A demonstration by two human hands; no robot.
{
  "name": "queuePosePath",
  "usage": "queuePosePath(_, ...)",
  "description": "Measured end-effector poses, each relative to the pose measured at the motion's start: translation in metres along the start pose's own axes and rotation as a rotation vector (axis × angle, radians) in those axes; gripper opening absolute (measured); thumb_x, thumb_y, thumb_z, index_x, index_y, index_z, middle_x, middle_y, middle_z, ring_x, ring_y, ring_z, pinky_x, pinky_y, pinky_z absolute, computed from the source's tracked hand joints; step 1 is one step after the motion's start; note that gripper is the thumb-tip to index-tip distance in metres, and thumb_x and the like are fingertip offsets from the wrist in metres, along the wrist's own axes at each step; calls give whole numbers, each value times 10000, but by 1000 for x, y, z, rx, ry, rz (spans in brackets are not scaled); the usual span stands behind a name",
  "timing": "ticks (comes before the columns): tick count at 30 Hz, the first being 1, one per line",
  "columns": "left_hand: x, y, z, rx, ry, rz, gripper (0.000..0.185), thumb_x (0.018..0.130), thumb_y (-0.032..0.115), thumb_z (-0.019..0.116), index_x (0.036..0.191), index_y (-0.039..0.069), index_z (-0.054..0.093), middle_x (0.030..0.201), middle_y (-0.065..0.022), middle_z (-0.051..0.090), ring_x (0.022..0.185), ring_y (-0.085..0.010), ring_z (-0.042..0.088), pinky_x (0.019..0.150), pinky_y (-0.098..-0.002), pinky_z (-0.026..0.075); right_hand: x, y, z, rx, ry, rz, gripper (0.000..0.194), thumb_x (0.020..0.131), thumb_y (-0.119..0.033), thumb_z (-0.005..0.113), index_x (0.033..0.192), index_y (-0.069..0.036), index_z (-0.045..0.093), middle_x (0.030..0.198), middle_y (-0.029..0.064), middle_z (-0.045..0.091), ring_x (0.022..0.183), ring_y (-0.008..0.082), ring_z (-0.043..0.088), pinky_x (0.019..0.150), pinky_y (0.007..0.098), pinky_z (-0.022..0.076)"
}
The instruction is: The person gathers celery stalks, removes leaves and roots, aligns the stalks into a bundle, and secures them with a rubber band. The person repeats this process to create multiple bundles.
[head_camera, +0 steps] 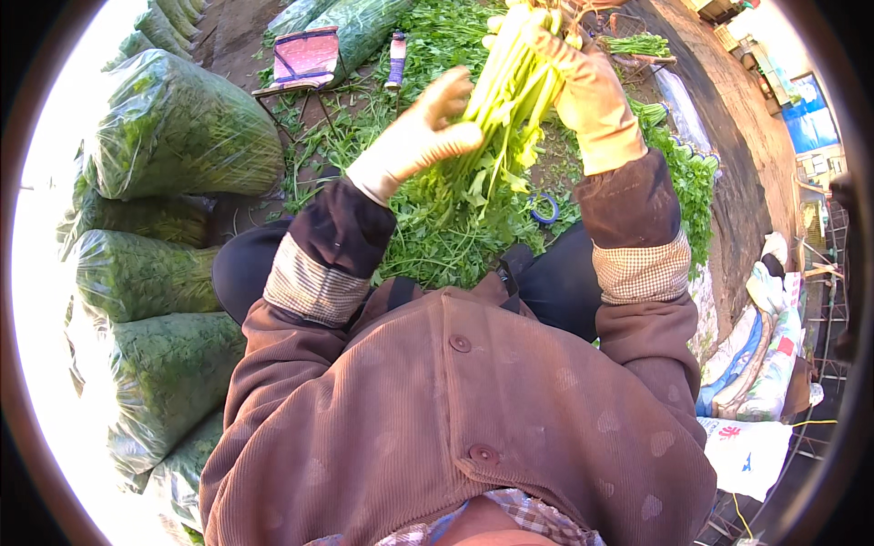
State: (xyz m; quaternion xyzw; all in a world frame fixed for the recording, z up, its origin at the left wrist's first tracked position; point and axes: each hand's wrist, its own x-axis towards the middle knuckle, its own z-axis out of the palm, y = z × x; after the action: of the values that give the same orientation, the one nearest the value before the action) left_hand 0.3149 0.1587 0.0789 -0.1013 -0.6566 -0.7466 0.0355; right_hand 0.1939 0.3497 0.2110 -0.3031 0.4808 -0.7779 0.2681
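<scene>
A bunch of leafy celery is held up before me, pale stem ends at the top and leaves hanging down. My right hand, in a light work glove, grips it from the right near the stem ends. On the other side is my gloved left hand, thumb and fingers apart. Its thumb lies against or just beside the stems; I cannot tell which. Below, loose celery leaves and trimmings cover the ground between my knees. A blue ring, seemingly a tape roll, lies among them.
Clear plastic bags packed with celery are stacked along my left. Ahead stand a small metal-legged stool with a pink seat and a purple-and-white container. Bundled celery lines my right, with white sacks further back.
</scene>
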Motion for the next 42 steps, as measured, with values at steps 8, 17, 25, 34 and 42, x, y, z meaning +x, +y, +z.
queuePosePath(8, -6, -3, -24, -14, -38, -222, 1223, 698, 548, 842, 1589, 65, 157, 1617, -199, 255, 1514, -326, 197, 1217, -489, 186, 25, 4, 11, -204, 5, -107, 366, 946, -179, 705, 1255, -5, 611, 1118, 86, 689, 964, 203, 674, 832, 339, 560)
queuePosePath(17, -10, 21, 36, -433, 124, -157, 562, 779, 138, 807, 1278, 7, 583, 1072, -55, 697, 976, -158, 655, 898, -315, 521, 53, 40, 20, 121, -74, 12, 350, 948, -235, 687, 1216, -19, 627, 1117, 112, 692, 1006, 217, 676, 865, 362, 558)
queuePosePath(25, -13, -25, 12, -603, 597, -307, 350, 855, 109, 697, 1183, 8, 629, 982, -63, 696, 852, -174, 671, 788, -303, 560, -100, 169, 7, 223, -10, 743, 1015, 728, -378, 901, 1524, -65, 353, 1396, 85, 541, 1304, 209, 487, 1104, 337, 383)
queuePosePath(34, -33, -150, -4, -413, 665, -700, 1042, 811, 368, 826, 1565, 43, 184, 1532, -168, 389, 1416, -330, 356, 1138, -580, 239, -128, 258, -30, 204, 478, 1180, 395, 852, -133, 764, 1197, -13, 615, 1050, 72, 678, 787, 210, 681, 686, 340, 587)
queuePosePath(42, -80, -256, -28, -227, 593, -1043, 757, 906, 499, 690, 1434, 15, 447, 1282, -155, 629, 1128, -267, 619, 923, -431, 468, -133, 279, -72, 66, 447, 1227, 295, 836, -220, 787, 1037, -37, 672, 887, 48, 671, 708, 162, 626, 624, 315, 534)
